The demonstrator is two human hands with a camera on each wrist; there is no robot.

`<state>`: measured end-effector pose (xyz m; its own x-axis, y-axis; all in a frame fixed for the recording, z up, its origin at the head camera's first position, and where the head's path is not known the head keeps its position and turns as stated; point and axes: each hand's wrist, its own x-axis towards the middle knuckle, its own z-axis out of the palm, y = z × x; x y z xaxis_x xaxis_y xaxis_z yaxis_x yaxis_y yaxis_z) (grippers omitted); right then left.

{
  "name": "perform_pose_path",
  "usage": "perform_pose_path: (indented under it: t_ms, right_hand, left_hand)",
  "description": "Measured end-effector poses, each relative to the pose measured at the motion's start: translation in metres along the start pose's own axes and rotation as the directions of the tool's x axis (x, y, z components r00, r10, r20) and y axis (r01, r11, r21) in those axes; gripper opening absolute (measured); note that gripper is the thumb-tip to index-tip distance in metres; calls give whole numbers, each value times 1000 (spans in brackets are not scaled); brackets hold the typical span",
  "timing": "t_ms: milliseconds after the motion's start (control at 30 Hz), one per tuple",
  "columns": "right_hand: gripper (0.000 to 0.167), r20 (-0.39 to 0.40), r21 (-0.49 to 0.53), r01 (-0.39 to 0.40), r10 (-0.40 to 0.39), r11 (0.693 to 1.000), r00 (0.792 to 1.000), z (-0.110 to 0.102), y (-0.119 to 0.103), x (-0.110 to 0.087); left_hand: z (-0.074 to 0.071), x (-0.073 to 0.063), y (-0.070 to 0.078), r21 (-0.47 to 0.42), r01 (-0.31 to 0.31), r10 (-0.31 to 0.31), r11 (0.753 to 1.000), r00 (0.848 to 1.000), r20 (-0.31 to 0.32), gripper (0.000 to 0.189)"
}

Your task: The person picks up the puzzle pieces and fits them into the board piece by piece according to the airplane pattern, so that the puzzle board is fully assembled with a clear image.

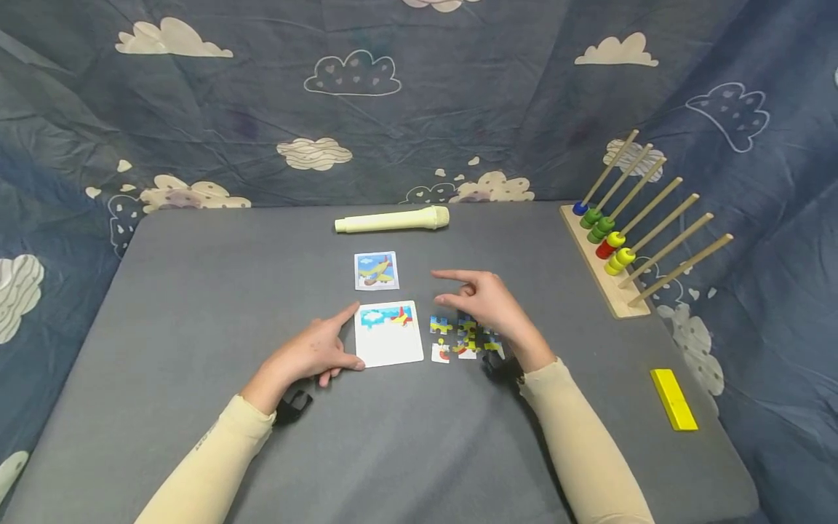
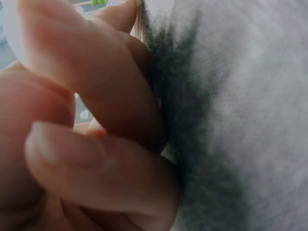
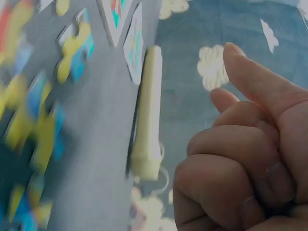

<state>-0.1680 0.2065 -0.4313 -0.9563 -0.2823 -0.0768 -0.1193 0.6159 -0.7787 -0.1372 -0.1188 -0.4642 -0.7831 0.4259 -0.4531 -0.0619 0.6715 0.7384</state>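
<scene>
A white puzzle board (image 1: 389,346) lies on the grey table, with fitted pieces forming a strip of sky and red-yellow plane along its top. My left hand (image 1: 314,348) touches the board's left side, index fingertip at the upper corner and thumb at the lower one; its other fingers are bent beneath, seen close up in the left wrist view. To the right lie several loose puzzle pieces (image 1: 441,326), partly hidden by my right arm. My right hand (image 1: 487,297) hovers beyond them, index finger and thumb stretched out and apart, the other fingers curled, nothing between them.
Behind the board lies a picture card (image 1: 376,271) of a yellow plane. A cream toy microphone (image 1: 393,220) lies near the back edge. On the right stand a wooden peg stacker (image 1: 612,280) with coloured beads and a yellow block (image 1: 674,400). A cloud-print cloth (image 1: 445,109) hangs around.
</scene>
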Motion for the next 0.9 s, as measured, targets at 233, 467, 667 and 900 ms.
perform_pose_path:
  t_ms: [233, 467, 667, 900]
  right_hand:
    - [57, 3, 7, -116, 116, 993, 993, -2, 22, -21]
    - [54, 9, 48, -168, 168, 985, 986, 15, 41, -22]
    - [50, 17, 71, -171, 170, 983, 985, 19, 45, -22]
    - [46, 8, -3, -172, 172, 985, 985, 24, 46, -21]
  left_hand:
    - [-1, -1, 0, -11, 0, 0, 1000, 1000, -11, 114]
    - [0, 0, 0, -16, -15, 15, 1000, 1000, -5, 114]
    - [0, 1, -1, -26, -10, 9, 1000, 1000, -9, 114]
    - [2, 1, -1, -15, -2, 2, 1000, 1000, -3, 114]
